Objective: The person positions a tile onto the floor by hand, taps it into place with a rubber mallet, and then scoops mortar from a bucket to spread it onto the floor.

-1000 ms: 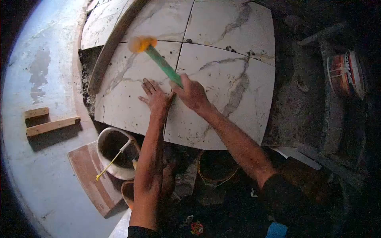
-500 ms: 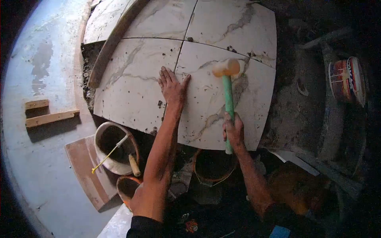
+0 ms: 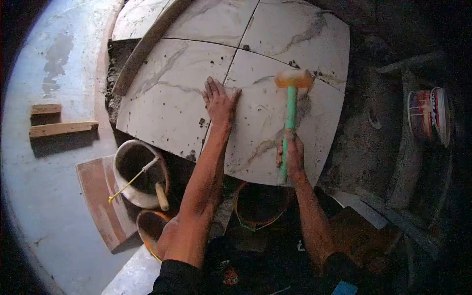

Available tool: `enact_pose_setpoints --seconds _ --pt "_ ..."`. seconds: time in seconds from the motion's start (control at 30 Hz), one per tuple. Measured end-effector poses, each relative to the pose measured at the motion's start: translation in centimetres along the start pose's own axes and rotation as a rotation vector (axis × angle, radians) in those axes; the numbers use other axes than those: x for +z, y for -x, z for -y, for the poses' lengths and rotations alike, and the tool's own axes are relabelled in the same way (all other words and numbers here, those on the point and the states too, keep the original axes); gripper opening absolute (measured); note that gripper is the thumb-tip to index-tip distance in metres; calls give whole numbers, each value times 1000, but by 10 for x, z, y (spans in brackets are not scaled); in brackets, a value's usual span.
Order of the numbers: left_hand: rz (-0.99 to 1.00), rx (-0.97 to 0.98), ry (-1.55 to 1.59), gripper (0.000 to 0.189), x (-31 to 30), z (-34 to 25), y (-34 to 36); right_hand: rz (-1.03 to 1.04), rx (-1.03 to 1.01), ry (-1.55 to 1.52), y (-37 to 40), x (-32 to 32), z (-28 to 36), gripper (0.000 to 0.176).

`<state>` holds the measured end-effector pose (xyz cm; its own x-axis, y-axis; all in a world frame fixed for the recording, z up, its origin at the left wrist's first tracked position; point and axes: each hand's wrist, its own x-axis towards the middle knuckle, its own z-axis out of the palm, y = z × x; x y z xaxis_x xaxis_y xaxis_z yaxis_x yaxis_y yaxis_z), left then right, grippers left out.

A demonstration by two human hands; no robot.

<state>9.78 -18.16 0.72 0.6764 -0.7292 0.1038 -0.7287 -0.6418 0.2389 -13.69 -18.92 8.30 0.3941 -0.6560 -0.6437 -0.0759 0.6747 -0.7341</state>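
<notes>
My right hand (image 3: 293,156) is wrapped round the green handle of a mallet (image 3: 291,113). The mallet's orange-and-white head overlaps the upper right of a marbled floor tile (image 3: 260,123) and is slightly blurred. My left hand (image 3: 220,104) lies flat across the joint between this tile and the left tile (image 3: 167,103), fingers stretched out and thumb apart. Dark crumbs of mortar are scattered over both tiles. Two more marbled tiles adjoin them at the far side, with thin dark joints between.
A wooden straightedge (image 3: 147,46) lies along the tiles' left side. Near my left forearm stand a white bucket (image 3: 120,184) with a wooden-handled tool and an orange-rimmed bucket (image 3: 142,221). Another bucket (image 3: 238,209) sits below the tiles. A printed paint pail (image 3: 415,115) is far right.
The view has shifted, so the tiles sit a little further right. The mallet's head has turned in view, while my left hand stays flat at the same joint.
</notes>
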Motion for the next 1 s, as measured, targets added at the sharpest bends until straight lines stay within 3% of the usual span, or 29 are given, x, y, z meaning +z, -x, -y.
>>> enact_pose_setpoints --seconds 0.33,0.47,0.57,0.63,0.73,0.8,0.83,0.87,0.9,0.93,1.0 --pt "5 -2 24 79 -3 -1 9 -59 -92 -29 -1 -5 -9 33" --pt "-43 30 -24 69 3 -7 0 -72 -78 -8 0 -11 8 30" --pt "-61 85 -15 64 10 -14 3 -101 -199 72 28 -18 4 28" --pt "-85 133 2 62 10 -19 4 -228 -398 513 36 -27 -9 26" --pt "-135 132 -35 59 16 -18 3 -229 -530 772 24 -34 -26 27" --pt "-185 220 -105 56 29 -9 2 -175 -362 727 13 -33 -35 28" --pt "-121 274 -235 53 27 -9 1 -206 -450 708 16 -33 -30 29" --pt "-97 195 -74 51 -4 -33 6 -223 -546 692 17 -32 -22 30" --pt "-163 338 -112 53 25 -5 5 -265 -536 695 20 -33 -20 30" --pt "-115 198 -43 55 9 -22 6 -266 -469 695 22 -34 -18 32" --pt "-91 186 2 56 1 -27 7 -292 -347 770 14 -36 -27 37"
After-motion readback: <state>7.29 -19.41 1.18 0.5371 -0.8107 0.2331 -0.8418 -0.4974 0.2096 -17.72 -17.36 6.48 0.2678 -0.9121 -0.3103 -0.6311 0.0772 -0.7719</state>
